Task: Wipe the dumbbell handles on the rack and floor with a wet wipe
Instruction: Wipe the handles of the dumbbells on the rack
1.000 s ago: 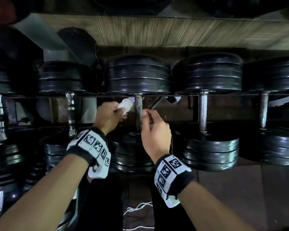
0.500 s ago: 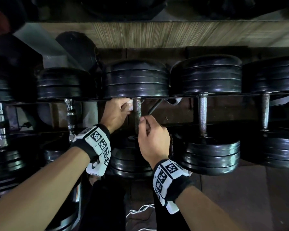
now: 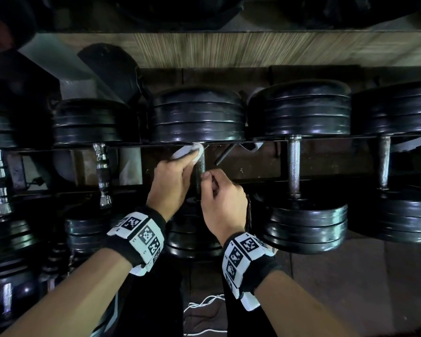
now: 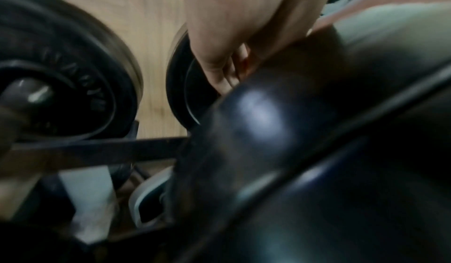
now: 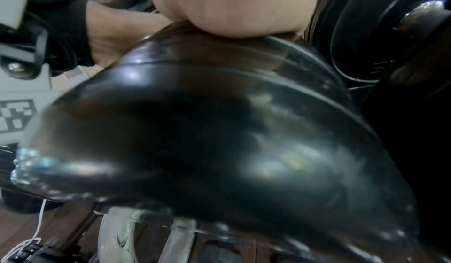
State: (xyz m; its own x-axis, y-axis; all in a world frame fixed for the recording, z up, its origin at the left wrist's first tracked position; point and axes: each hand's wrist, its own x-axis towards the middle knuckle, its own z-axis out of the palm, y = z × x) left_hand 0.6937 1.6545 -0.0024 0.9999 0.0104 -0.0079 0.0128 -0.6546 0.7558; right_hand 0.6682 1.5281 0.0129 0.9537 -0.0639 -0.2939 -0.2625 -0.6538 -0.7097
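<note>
1. A dim gym corner: a steel rack point(image 3: 253, 142) holds a row of black plate dumbbells under a wooden shelf point(image 3: 253, 48), with more weights low on the left.
2. The centre dumbbell point(image 3: 197, 115) lies across the rack rails, its handle point(image 3: 200, 166) bare between the two plate stacks.
3. The left hand point(image 3: 171, 183) pinches a white wipe point(image 3: 187, 152) against the upper left side of that handle, just below the far plates.
4. The right hand point(image 3: 223, 198) sits lower on the handle's right side, fingers curled around it with the thumb tip against the bar. It appears to be steadying the bar.
5. Both wrist views are blurred and mostly filled by the near plates, so they add little on either grip.
6. Handling, as a judgement: the wipe is soft, limp and damp, so it should wrap round the bar and needs pressing on. The dumbbell is likely very heavy and may roll on the rails, so it is best held by the handle and left on the rack.
7. The handle surface looks rough, which may snag or shred the wipe.
8. Neighbouring handles point(image 3: 294, 166) to the right and a chrome one point(image 3: 102, 171) to the left stand untouched by either hand.
9. No container is visible; the wipe pack is out of view.
</note>
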